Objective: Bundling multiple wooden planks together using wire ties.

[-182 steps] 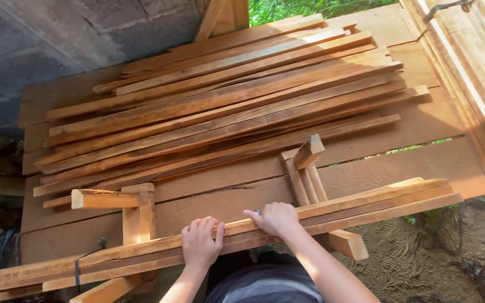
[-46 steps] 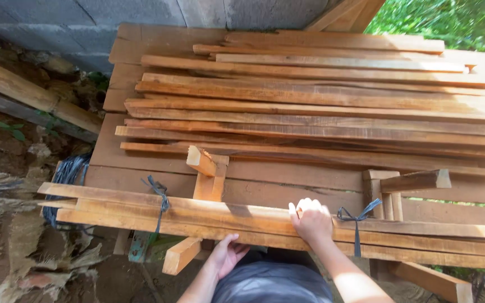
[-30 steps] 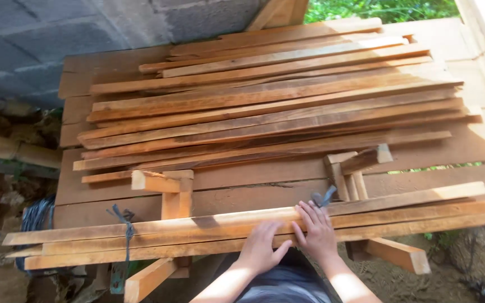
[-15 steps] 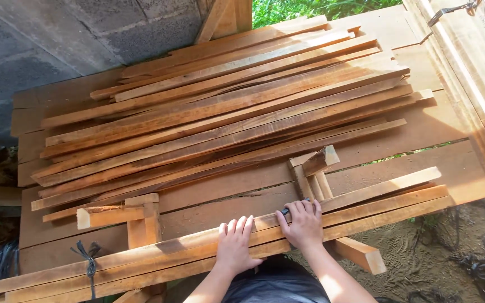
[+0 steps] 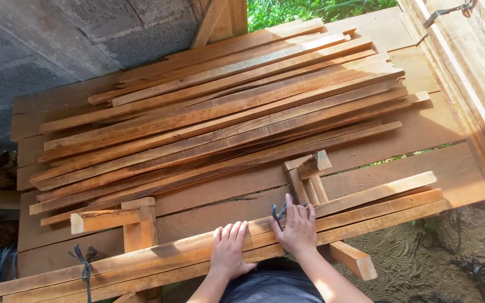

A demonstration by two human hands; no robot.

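My left hand (image 5: 228, 248) lies flat, fingers together, on a bundle of long wooden slats (image 5: 377, 201) at the near edge of a plank platform. My right hand (image 5: 297, 226) rests on the same bundle a little to the right, fingertips touching a dark cord tie (image 5: 278, 213) that wraps it. A second dark tie (image 5: 85, 262) binds the bundle near its left end. The bundle sits on two small wooden brackets, a left bracket (image 5: 123, 221) and a right bracket (image 5: 305, 167).
A large pile of loose long slats (image 5: 220, 112) covers the plank platform (image 5: 422, 129) behind the bundle. A grey block wall (image 5: 57, 39) stands at back left, timber boards (image 5: 467, 73) lean on the right, and bare soil (image 5: 422, 264) lies below right.
My view has swung from side to side along the bundle. My left hand came up from below onto the slats beside the right hand, which now touches the cord tie.
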